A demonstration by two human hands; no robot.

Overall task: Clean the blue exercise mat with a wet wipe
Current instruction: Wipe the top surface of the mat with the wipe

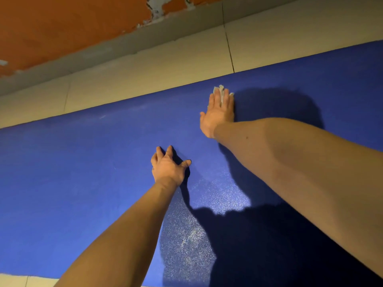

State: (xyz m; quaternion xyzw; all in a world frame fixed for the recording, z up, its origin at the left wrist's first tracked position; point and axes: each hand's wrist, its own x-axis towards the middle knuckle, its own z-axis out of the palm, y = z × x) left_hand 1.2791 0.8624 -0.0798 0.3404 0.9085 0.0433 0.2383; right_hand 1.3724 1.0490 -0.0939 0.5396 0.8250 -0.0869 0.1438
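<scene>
The blue exercise mat (83,166) lies flat on the tiled floor and fills most of the view. My right hand (218,114) reaches toward the mat's far edge, fingers straight, pressing a white wet wipe (221,89) flat against the mat; only the wipe's crumpled end shows past and between the fingertips. My left hand (169,167) rests on the middle of the mat with its fingers spread and its fingertips down, holding nothing. A damp, shiny patch (215,195) shows on the mat near my left wrist.
Pale floor tiles (165,59) run beyond the mat's far edge, up to a grey skirting (124,44) and an orange wall with flaking paint (62,27). A strip of tile (20,281) shows at the near left corner. My shadow darkens the mat's near right part.
</scene>
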